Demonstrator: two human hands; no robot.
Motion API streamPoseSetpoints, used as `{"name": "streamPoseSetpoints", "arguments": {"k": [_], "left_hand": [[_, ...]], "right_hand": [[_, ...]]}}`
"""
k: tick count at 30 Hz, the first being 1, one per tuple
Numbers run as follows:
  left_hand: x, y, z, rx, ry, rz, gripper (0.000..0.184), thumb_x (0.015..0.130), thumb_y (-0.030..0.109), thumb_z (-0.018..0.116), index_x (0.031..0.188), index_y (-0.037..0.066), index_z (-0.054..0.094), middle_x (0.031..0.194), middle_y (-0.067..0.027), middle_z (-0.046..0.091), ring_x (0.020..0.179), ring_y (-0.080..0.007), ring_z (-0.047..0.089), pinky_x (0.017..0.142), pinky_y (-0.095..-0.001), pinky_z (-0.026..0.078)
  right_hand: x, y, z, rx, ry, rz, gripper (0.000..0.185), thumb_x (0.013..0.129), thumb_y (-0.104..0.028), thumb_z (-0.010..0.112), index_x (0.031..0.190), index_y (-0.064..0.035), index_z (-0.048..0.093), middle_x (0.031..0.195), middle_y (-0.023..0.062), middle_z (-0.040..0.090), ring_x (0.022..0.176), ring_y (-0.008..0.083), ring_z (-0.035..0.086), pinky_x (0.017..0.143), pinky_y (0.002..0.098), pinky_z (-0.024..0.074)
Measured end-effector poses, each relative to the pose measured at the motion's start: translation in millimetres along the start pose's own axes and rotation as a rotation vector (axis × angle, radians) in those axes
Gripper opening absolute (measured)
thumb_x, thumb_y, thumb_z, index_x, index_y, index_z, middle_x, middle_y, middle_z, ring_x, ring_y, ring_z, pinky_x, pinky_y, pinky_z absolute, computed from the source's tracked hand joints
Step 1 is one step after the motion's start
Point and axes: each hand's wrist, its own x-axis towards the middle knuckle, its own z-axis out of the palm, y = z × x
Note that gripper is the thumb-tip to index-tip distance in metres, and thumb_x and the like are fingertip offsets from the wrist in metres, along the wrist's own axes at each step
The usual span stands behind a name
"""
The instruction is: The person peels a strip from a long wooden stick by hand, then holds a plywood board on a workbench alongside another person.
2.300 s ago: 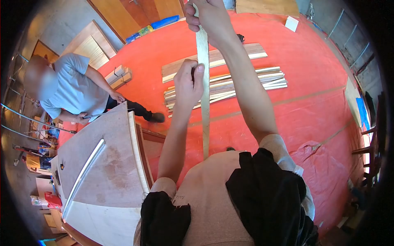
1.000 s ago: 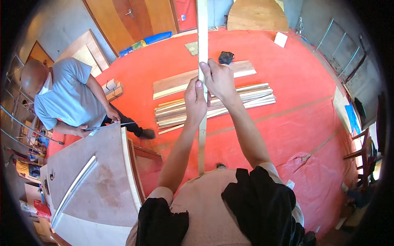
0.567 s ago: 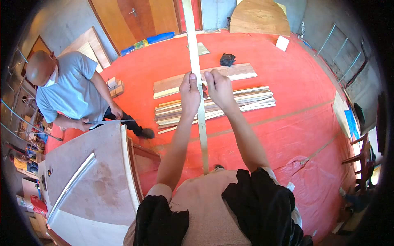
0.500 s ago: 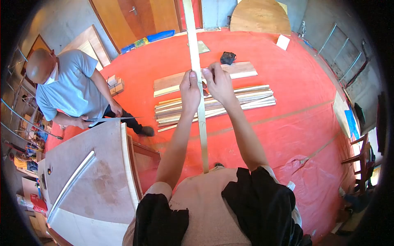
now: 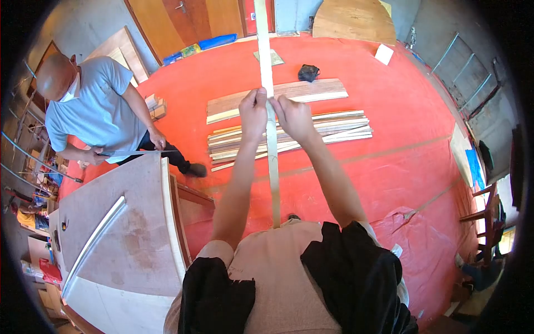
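Observation:
A long, narrow, pale wooden strip (image 5: 272, 147) runs from close to my torso up past the top edge of the view. Its left edge is in my left hand (image 5: 254, 116), with the thumb pressed along it and the fingers curled. Opposite, my right hand (image 5: 295, 118) is closed in a pinch at the strip's right edge; its fingertips are partly hidden. Beyond both hands, a pile of thin wooden strips (image 5: 328, 129) lies on the red floor sheet, with wider boards (image 5: 317, 89) behind it.
To the left, a person (image 5: 97, 111) holds a long thin blade (image 5: 139, 152) over a brown panel-topped table (image 5: 105, 239), which bears a pale strip (image 5: 97, 239). A black bag (image 5: 308, 73) sits behind the boards. A wooden chair (image 5: 484, 214) stands at far right.
My hands have shifted slightly, and the right has closed nearer the strip's edge. The strip's upper end has swung a little right. The person's blade has moved slightly left and up.

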Motion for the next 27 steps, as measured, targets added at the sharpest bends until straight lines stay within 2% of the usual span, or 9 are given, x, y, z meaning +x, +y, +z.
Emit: {"name": "streamPoseSetpoints", "arguments": {"k": [3,6,7,10,18,20,25,26,27], "left_hand": [[7,-6,-17,-0.022,-0.068,-0.076,0.034,0.099,0.024,0.051,0.081,-0.002,0.061,0.064,-0.0002,0.051,0.058,-0.0077,0.043,0.053,-0.0265,0.037],[5,-5,-20,-0.079,-0.096,-0.090,0.033,0.099,0.025,0.052,0.082,-0.002,0.063,0.064,0.0001,0.051,0.058,-0.0073,0.044,0.052,-0.0259,0.037],[4,-6,-20,-0.097,-0.105,-0.108,0.033,0.099,0.025,0.052,0.083,-0.001,0.063,0.065,0.0003,0.052,0.058,-0.0072,0.044,0.052,-0.0258,0.037],[0,-4,-14,-0.146,-0.142,-0.161,0.032,0.098,0.025,0.053,0.083,-0.001,0.064,0.065,0.0009,0.052,0.058,-0.0072,0.045,0.053,-0.0254,0.038],[1,-20,-10,-0.066,-0.138,-0.089,0.032,0.098,0.024,0.053,0.080,-0.001,0.063,0.065,0.0003,0.053,0.057,-0.0070,0.046,0.051,-0.0253,0.039],[6,-22,-17,-0.028,-0.133,-0.128,0.032,0.097,0.027,0.054,0.085,0.000,0.065,0.069,-0.0009,0.057,0.060,-0.0088,0.051,0.055,-0.0265,0.045],[6,-3,-33,-0.017,-0.117,-0.184,0.034,0.099,0.028,0.050,0.082,0.000,0.062,0.068,-0.0004,0.056,0.061,-0.0092,0.052,0.056,-0.0267,0.045],[8,-7,-34,-0.027,-0.122,-0.190,0.035,0.099,0.028,0.050,0.082,0.000,0.062,0.069,-0.0004,0.056,0.061,-0.0091,0.052,0.056,-0.0269,0.045],[10,-12,-33,-0.038,-0.127,-0.195,0.035,0.099,0.029,0.050,0.083,0.000,0.062,0.070,-0.0005,0.057,0.062,-0.0091,0.052,0.057,-0.0270,0.045]], "right_hand": [[-24,6,0,0.111,-0.039,0.185,0.029,0.096,-0.024,0.053,0.077,-0.0016,0.051,0.058,0.0159,0.056,0.051,0.0372,0.056,0.047,0.0433,0.0429],[-13,-1,-2,0.270,0.016,0.236,0.030,0.096,-0.026,0.054,0.080,-0.0017,0.051,0.060,0.0174,0.057,0.054,0.0389,0.057,0.050,0.0445,0.0442],[-9,-4,-3,0.244,-0.084,0.274,0.031,0.097,-0.029,0.052,0.081,-0.0020,0.050,0.063,0.0194,0.058,0.057,0.0402,0.058,0.053,0.0465,0.0455],[-4,0,14,0.008,-0.090,0.115,0.034,0.098,-0.031,0.048,0.080,-0.0023,0.051,0.061,0.0189,0.058,0.056,0.0390,0.060,0.052,0.0470,0.0464],[-17,7,6,-0.116,-0.077,0.011,0.034,0.098,-0.026,0.048,0.073,-0.0044,0.051,0.052,0.0134,0.055,0.046,0.0342,0.057,0.043,0.0434,0.0444],[-34,10,5,-0.111,-0.084,-0.069,0.032,0.097,-0.024,0.050,0.072,-0.0044,0.051,0.051,0.0121,0.054,0.043,0.0346,0.055,0.042,0.0431,0.0437],[-70,25,0,0.004,-0.276,0.283,0.021,0.093,-0.022,0.057,0.091,-0.0008,0.055,0.074,0.0166,0.061,0.064,0.0354,0.062,0.056,0.0437,0.0483],[-73,26,0,0.055,-0.298,0.334,0.023,0.092,-0.022,0.059,0.097,-0.0001,0.055,0.081,0.0182,0.062,0.070,0.0356,0.063,0.059,0.0438,0.0494],[-77,32,8,0.226,-0.323,0.362,0.035,0.095,-0.031,0.056,0.111,0.0000,0.053,0.094,0.0180,0.062,0.082,0.0319,0.064,0.069,0.0428,0.0502]]}}
